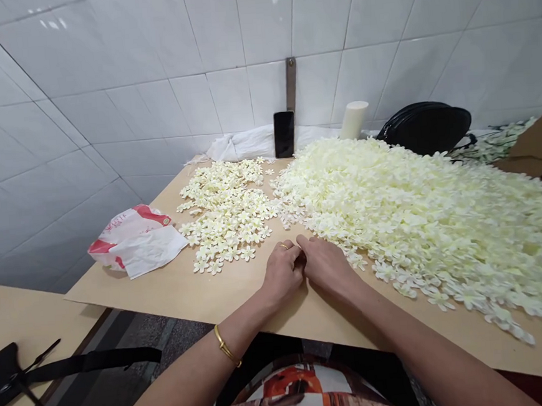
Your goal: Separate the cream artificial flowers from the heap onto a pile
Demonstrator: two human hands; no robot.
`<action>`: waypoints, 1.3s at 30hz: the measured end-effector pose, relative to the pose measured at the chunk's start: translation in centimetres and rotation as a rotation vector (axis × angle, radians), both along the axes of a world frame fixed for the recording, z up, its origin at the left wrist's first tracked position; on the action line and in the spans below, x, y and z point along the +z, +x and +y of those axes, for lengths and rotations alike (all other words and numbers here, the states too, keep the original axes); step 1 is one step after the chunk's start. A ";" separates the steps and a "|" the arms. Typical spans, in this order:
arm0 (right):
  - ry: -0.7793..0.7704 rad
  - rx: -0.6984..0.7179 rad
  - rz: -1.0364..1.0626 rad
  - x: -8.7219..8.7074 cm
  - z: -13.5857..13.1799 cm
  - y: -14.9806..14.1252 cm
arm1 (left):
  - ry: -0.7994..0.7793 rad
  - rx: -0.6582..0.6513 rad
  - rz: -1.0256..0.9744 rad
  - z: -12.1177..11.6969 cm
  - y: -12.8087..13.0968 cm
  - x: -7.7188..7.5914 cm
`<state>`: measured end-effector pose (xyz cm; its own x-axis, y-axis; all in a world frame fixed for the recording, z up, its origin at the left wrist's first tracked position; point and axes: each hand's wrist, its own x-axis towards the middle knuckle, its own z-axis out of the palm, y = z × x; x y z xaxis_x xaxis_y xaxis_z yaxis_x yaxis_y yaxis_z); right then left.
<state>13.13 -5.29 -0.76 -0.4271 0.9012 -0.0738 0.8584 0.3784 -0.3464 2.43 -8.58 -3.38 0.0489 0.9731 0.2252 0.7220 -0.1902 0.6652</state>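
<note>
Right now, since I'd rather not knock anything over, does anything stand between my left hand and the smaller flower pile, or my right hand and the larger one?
Nothing visible does. Bare tabletop separates the left hand from the smaller flower pile, and the larger flower pile begins close beside the right hand.

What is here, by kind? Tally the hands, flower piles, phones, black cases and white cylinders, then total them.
Hands: 2 (left hand, right hand)
Flower piles: 2 (smaller pile, larger pile)
Phone: 1
Black case: 1
White cylinder: 1
Total: 7
</note>
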 end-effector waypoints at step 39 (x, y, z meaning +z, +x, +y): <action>-0.289 0.107 0.511 -0.1 1.2 3.2 | -0.209 -0.166 -0.051 1.3 -0.7 0.6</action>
